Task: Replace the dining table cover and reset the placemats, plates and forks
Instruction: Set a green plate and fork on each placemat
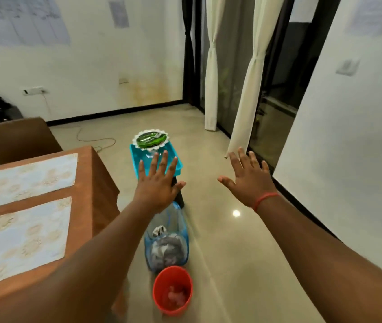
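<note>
The dining table [96, 183] at the left wears a brown cover, with two pale patterned placemats [26, 176] [19, 238] lying on it. Ahead, a stack of green plates [152, 139] with forks on top rests on white doilies at the far end of a turquoise stool [136, 157]. My left hand [158, 185] is stretched out, fingers spread, over the stool's near edge. My right hand [248, 180] reaches forward to the right of the stool, empty, with a red thread on the wrist. Both hands hold nothing.
A blue mesh basket [180, 229] with grey cloth inside stands on the floor below my left arm, and a red bucket [172, 290] sits nearer. A brown chair [22, 136] is behind the table. Cream curtains [243, 94] and a dark glass door lie ahead right.
</note>
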